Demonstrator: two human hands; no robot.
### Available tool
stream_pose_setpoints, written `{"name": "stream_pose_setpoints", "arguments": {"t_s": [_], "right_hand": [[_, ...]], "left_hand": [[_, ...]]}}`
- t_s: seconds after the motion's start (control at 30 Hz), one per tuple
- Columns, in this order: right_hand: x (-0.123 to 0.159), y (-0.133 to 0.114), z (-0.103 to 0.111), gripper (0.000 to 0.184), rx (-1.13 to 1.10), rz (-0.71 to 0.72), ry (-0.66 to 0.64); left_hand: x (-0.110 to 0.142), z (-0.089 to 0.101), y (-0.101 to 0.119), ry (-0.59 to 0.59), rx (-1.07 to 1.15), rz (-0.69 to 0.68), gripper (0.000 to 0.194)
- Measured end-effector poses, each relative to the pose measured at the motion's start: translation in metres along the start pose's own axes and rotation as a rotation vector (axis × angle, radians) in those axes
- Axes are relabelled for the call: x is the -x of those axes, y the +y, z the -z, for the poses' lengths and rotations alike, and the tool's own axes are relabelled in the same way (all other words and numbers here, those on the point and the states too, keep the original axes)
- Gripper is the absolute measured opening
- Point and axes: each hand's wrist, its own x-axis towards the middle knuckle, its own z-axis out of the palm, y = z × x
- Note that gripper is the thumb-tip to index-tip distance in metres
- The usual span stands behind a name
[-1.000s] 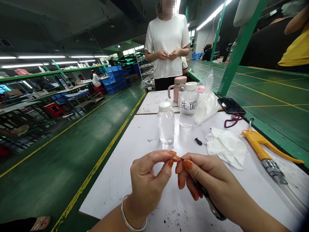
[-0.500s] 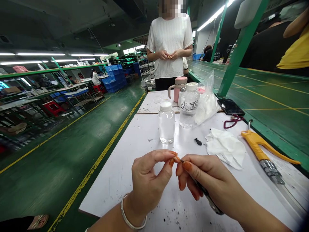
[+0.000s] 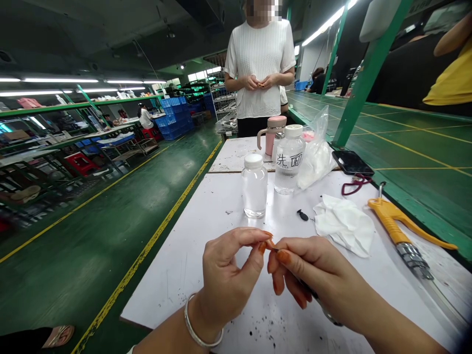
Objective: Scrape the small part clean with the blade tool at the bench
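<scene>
My left hand, with a silver bangle on the wrist, pinches thumb and forefinger together over the white table. Whatever lies between those fingertips is too small to make out. Wrapped in my right hand is a slim dark tool; its thin tip meets the left fingertips, and its rear end sticks out below the palm. Most of its shaft is hidden by the fingers, so its kind is unclear. Orange stains cover the fingertips of both hands. Just beyond them lies a small black piece.
A clear bottle and a ribbed, labelled bottle stand ahead, near a pink mug and plastic bag. At right are a white cloth, yellow air gun and phone. A person stands opposite.
Both hands stay almost in place, still meeting at the fingertips. The tool in my right hand has tilted slightly, and less of its shaft shows now.
</scene>
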Motion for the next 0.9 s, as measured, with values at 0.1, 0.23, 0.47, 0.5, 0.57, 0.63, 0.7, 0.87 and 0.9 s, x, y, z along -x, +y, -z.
{"name": "stream_pose_setpoints", "arguments": {"t_s": [0.1,0.23,0.47,0.5,0.57,0.63,0.7,0.87,0.9], "right_hand": [[-0.0003,-0.0018,-0.0017,0.044,-0.037,0.01,0.008],[-0.0002,-0.0042,-0.0045,0.04,-0.095,0.049,0.032],[0.0014,-0.0016,-0.0075,0.033,-0.181,0.091,0.075],[0.0017,-0.0013,-0.0077,0.033,-0.188,0.094,0.077],[0.0023,-0.0011,-0.0079,0.033,-0.197,0.096,0.079],[0.0029,-0.0012,-0.0077,0.033,-0.204,0.104,0.078],[0.0031,-0.0015,-0.0074,0.032,-0.21,0.113,0.073],[0.0019,-0.0022,-0.0067,0.033,-0.2,0.109,0.074],[0.0017,-0.0023,-0.0067,0.033,-0.195,0.109,0.072]], "left_hand": [[0.0007,-0.0006,-0.0003,0.01,0.011,0.003,0.032],[0.0011,-0.0018,0.0001,0.032,0.048,0.02,0.034],[0.0031,-0.0018,-0.0009,0.028,0.036,-0.035,0.039],[0.0033,-0.0017,-0.0007,0.025,0.033,-0.042,0.039],[0.0035,-0.0015,0.0,0.019,0.031,-0.052,0.04],[0.0033,-0.0015,0.0007,0.02,0.027,-0.061,0.04],[0.0029,-0.0016,0.0011,0.025,0.016,-0.07,0.039],[0.0021,-0.0018,0.0014,0.042,-0.017,-0.072,0.033],[0.0021,-0.0017,0.0014,0.044,-0.018,-0.071,0.033]]}}
